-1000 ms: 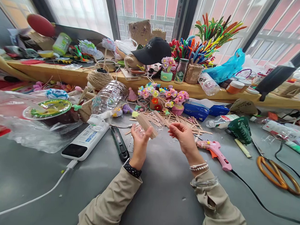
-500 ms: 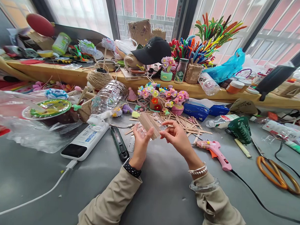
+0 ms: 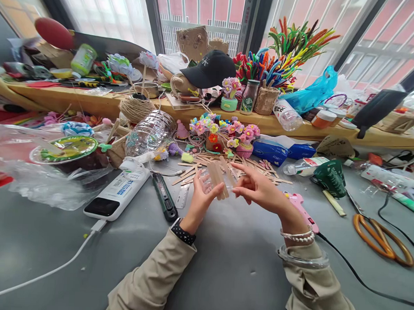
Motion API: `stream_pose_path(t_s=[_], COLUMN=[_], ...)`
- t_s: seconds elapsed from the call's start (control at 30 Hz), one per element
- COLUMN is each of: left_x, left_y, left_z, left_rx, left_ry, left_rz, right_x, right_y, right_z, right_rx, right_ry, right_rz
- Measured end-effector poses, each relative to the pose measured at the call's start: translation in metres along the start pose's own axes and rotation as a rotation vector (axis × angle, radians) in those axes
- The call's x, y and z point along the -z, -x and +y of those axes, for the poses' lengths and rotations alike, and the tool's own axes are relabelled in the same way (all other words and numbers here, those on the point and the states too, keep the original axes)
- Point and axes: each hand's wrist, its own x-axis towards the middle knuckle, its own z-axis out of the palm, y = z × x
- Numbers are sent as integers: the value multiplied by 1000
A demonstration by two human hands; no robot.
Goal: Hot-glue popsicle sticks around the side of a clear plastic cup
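My left hand (image 3: 203,198) is closed around a small row of wooden craft sticks (image 3: 215,176), its thumb pressing on their lower part. Clear plastic shows behind the sticks; I cannot make out its shape. My right hand (image 3: 262,187) pinches the lower end of a single craft stick (image 3: 228,171), which slants just to the right of the row. Beyond both hands lies a scattered pile of loose craft sticks (image 3: 276,180). A pink glue gun (image 3: 300,205) rests partly behind my right wrist.
To the left lie a green utility knife (image 3: 164,198), a clear ruler (image 3: 182,196) and a white power bank (image 3: 118,194) with a cable. Orange-handled scissors (image 3: 375,235) lie at the right. Pipe-cleaner flowers (image 3: 213,128) and a large plastic bottle (image 3: 151,132) stand farther back.
My right hand has shifted right and opened out a little, drawing a single stick away from the row. The row in my left hand has turned more upright.
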Motion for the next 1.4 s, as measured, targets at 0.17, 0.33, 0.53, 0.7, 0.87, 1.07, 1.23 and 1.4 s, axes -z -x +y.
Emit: stream_pose_path(t_s=[0.17, 0.33, 0.53, 0.7, 0.87, 1.07, 1.23, 1.4], left_x=[4, 4, 3, 3, 3, 3, 2, 2], left_y=[-3, -4, -2, -2, -1, -1, -1, 0], left_z=[1, 2, 3, 3, 3, 4, 6, 5], left_rx=[-89, -89, -80, -75, -78, -71, -59, -59], left_ry=[40, 78, 69, 78, 67, 67, 68, 61], left_rz=[134, 192, 165, 164, 157, 151, 156, 145], right_x=[8, 1, -10, -20, -22, -18, -12, -2], right_y=[-5, -20, -27, -27, -27, -27, -26, -22], right_z=[14, 41, 57, 65, 66, 65, 62, 50], right_rx=[-51, -166, -261, -296, -326, -340, -295, -216], right_ry=[60, 242, 718, 835, 879, 827, 709, 560], right_rz=[382, 495, 293, 196, 192, 258, 341, 474])
